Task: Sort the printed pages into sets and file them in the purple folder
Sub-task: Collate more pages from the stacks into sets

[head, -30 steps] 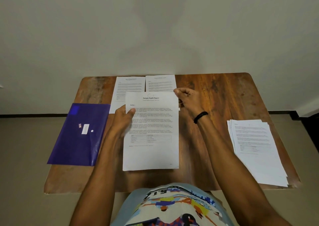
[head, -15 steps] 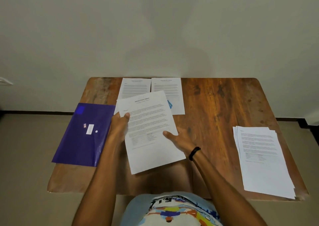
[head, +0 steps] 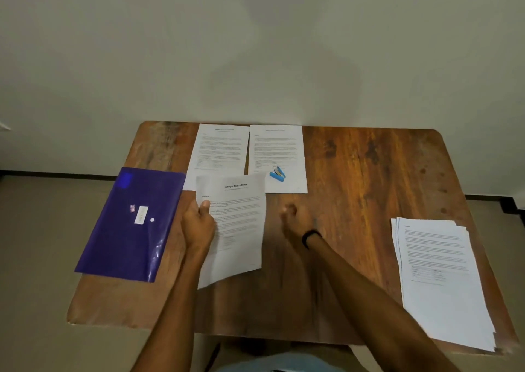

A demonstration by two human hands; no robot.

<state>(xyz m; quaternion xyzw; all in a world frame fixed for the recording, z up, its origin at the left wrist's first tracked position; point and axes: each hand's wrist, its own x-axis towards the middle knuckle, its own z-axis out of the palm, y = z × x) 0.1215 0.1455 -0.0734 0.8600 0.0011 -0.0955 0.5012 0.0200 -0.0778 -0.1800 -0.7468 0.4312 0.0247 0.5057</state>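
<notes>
My left hand [head: 199,224] grips the left edge of a printed page headed "Sample Health Report" [head: 238,224], held just above the middle of the wooden table [head: 355,172]. To its right my right hand [head: 294,219], with a black wristband, is curled and holds nothing. The purple folder [head: 133,224] lies closed at the table's left. Two printed pages lie side by side at the far edge, one on the left [head: 220,152] and one on the right [head: 277,152]. A stack of printed pages [head: 437,275] sits at the right front.
A small blue stapler [head: 277,174] rests on the lower part of the far right page. Behind the table's far edge stands a plain wall. Bare wood shows between the held page and the right-hand stack.
My right hand has let go of the held page and moved right, curling up. The page now hangs from my left hand alone, and the blue stapler has come into sight.
</notes>
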